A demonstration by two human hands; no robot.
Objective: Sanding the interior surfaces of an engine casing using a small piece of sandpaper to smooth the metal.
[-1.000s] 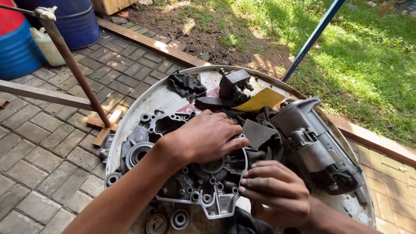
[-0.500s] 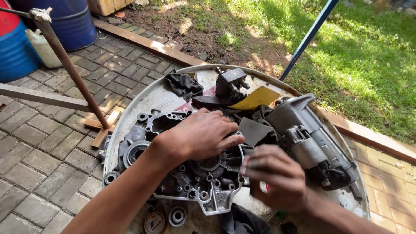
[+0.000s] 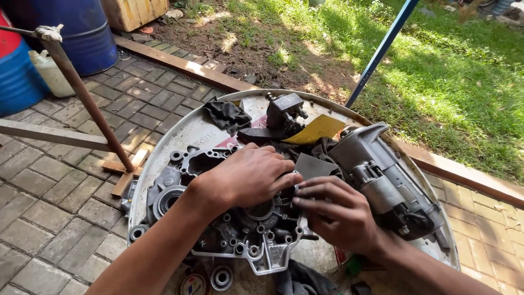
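Two hands work on the engine case (image 3: 218,218), which lies flat on the round metal table (image 3: 180,131). My left hand (image 3: 248,175) presses on it, palm down, fingers together. My right hand (image 3: 335,210) pinches a dark sheet (image 3: 314,166) at its edge. Judged step: seating the sheet; alignment comes next. Motor housing (image 3: 382,175) lies beside.
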